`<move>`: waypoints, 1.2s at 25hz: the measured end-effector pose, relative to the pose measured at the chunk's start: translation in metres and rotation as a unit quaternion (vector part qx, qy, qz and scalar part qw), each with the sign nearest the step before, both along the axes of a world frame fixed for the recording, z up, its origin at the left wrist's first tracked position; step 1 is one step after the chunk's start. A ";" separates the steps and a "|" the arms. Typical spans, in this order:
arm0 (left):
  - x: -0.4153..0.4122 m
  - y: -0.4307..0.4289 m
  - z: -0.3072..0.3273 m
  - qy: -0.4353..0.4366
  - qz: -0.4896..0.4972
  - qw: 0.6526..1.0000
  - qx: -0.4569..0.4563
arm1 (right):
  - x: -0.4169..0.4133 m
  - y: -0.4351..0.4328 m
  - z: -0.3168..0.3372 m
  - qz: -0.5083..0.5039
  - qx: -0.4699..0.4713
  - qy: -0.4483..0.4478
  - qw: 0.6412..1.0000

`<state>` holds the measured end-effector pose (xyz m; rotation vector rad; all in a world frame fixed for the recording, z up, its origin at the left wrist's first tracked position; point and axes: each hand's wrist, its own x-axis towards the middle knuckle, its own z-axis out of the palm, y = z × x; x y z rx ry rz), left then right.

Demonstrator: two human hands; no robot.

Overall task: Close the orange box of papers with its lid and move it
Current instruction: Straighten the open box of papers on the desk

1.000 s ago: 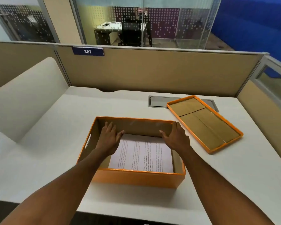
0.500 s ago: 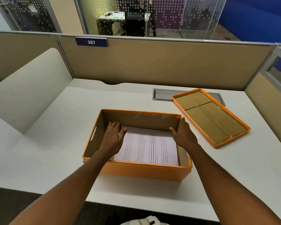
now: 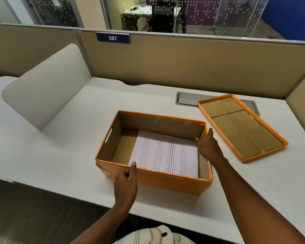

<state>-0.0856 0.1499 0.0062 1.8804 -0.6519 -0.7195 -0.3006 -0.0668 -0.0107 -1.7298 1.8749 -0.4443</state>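
- The open orange cardboard box (image 3: 153, 180) holding printed paper sheets (image 3: 164, 154) sat at frame centre on the white bench (image 3: 60, 155).
- The orange-rimmed cardboard lid (image 3: 239, 125) lay upside down, right of centre.
- The left hand (image 3: 126, 187), open, touched the near wall; the right hand (image 3: 209, 147), open, rested on the right wall.
- Seated askew, the lid might have slipped during the move.

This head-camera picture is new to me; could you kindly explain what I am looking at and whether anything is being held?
There is no machine here: a camera worn on a person's head looks down at their two bare hands. On the white desk stands an open orange box with printed papers lying flat inside. Its lid lies upside down on the desk to the right, apart from the box. The left hand rests at the box's near wall, the right hand at its right wall. Neither hand lifts anything; the lid is untouched.
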 end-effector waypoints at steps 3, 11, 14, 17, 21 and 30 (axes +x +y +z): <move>0.001 -0.011 -0.003 0.213 0.020 0.969 0.120 | 0.001 0.003 0.002 0.000 -0.018 0.030 0.999; -0.010 -0.018 -0.010 0.289 0.062 0.948 0.118 | -0.006 0.005 -0.003 -0.061 0.060 -0.073 0.994; -0.014 -0.020 -0.007 0.319 0.043 0.942 0.092 | -0.007 0.003 -0.001 -0.028 0.065 -0.053 0.996; -0.019 -0.023 -0.003 0.332 0.007 0.940 0.075 | -0.004 0.005 -0.002 -0.039 0.059 -0.049 0.996; -0.025 -0.028 0.002 0.374 -0.016 0.922 0.097 | -0.001 0.006 -0.001 -0.058 0.062 -0.063 0.994; 0.003 -0.060 0.004 0.406 -0.029 0.910 0.073 | 0.017 -0.013 0.013 -0.049 0.027 -0.076 0.996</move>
